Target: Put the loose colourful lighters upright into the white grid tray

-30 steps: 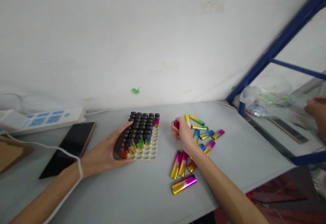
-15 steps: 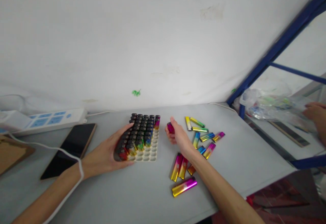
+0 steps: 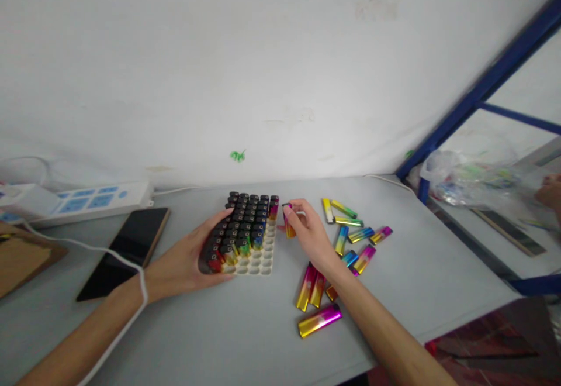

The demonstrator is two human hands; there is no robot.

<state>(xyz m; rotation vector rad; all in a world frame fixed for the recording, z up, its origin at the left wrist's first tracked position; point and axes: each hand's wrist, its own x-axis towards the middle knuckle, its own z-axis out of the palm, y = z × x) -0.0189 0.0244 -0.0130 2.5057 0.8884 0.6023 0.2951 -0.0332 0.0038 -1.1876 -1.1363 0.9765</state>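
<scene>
By the spread left hand (image 3: 188, 260), the cream tray (image 3: 254, 271) is being clasped at two o'clock; most cells are being occupied by standing lighters (image 3: 246, 222), those from three to six o'clock being left bare; one lighter (image 3: 288, 221) is being pinched, at its ten o'clock, by the right hand (image 3: 310, 237), loose lighters (image 3: 319, 320) being left from two to six

Legible text: none that I can make out on my remote feed. Marks logged as unread — one green squiggle (image 3: 237, 156) on the white wall (image 3: 175, 70), just left of centre; blue panels (image 3: 100, 200) on the power strip (image 3: 139, 193), at left; one pale patch (image 3: 322, 318) on the purple-and-yellow lighter (image 3: 319, 321), lower centre — too blurred for me.
</scene>
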